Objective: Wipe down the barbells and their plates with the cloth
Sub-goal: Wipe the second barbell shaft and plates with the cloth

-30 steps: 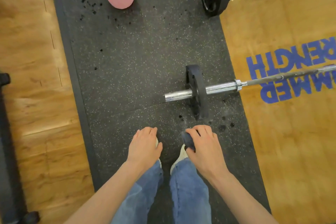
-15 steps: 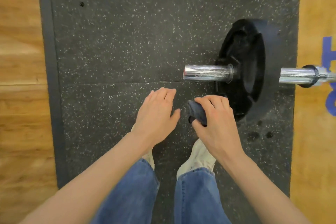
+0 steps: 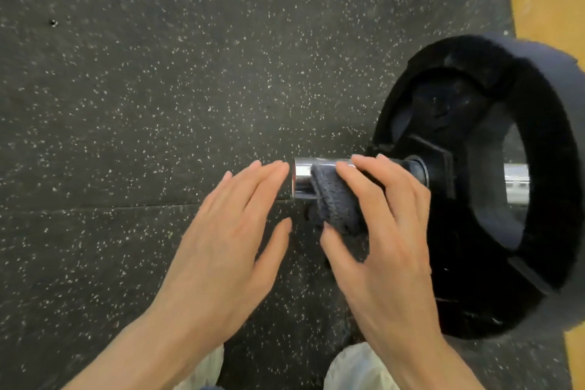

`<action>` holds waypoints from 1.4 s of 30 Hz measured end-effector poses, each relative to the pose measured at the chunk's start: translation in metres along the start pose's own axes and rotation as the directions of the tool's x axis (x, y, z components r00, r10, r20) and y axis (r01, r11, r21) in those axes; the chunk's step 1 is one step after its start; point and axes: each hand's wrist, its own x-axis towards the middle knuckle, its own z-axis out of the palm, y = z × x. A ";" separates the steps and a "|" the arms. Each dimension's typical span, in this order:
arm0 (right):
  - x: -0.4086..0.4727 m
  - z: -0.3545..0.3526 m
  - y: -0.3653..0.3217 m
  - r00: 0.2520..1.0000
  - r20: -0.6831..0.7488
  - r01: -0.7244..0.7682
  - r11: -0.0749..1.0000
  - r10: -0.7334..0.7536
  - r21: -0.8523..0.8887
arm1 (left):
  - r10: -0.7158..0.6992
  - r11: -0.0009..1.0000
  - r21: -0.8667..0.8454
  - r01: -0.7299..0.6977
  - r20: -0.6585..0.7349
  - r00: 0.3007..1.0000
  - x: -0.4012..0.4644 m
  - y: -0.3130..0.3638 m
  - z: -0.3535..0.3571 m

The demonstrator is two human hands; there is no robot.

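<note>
Chrome barbell sleeve (image 3: 302, 179) juts from the black weight plate (image 3: 474, 187) on speckled rubber matting (image 3: 142, 89); the right hand (image 3: 380, 231) pinches a dark grey cloth (image 3: 337, 203) against it, while the left hand (image 3: 228, 237) hovers flat-fingered just beside the sleeve's end.

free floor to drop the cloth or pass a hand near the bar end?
Bare speckled black rubber mat lies open left of and beyond the chrome barbell sleeve. It is crowded at the sleeve: the right hand presses the dark grey knitted cloth there, the left hand sits beside its tip, and the black weight plate blocks the right.
</note>
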 end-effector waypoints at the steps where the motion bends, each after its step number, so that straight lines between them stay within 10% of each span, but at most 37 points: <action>1: 0.001 0.008 0.003 0.999 -0.044 0.009 1.000 -0.009 0.003 | 0.003 0.999 -0.033 -0.004 -0.029 1.000 0.000 -0.003 0.005; 9: 0.002 0.073 0.014 0.972 -0.160 0.135 0.965 -0.173 -0.224 | 0.089 0.977 -0.169 -0.126 -0.211 0.973 0.001 -0.024 0.047; 24: 0.007 0.066 0.033 0.963 -0.153 0.128 0.874 -0.223 -0.469 | 0.094 0.964 -0.235 -0.127 -0.148 0.984 -0.002 -0.003 0.046; 33: 0.019 0.073 0.022 0.948 -0.159 0.182 0.879 -0.275 -0.440 | 0.012 0.934 -0.354 -0.044 -0.091 0.996 -0.003 -0.007 0.051; 37: 0.011 0.052 0.036 0.962 -0.268 -0.054 0.914 -0.061 -0.402 | -0.025 0.930 -0.368 -0.003 -0.071 0.997 -0.004 -0.008 0.059; 42: 0.024 0.069 0.021 0.958 -0.163 0.153 0.901 -0.236 -0.405 | -0.018 0.892 -0.450 -0.036 -0.115 0.993 -0.004 -0.004 0.060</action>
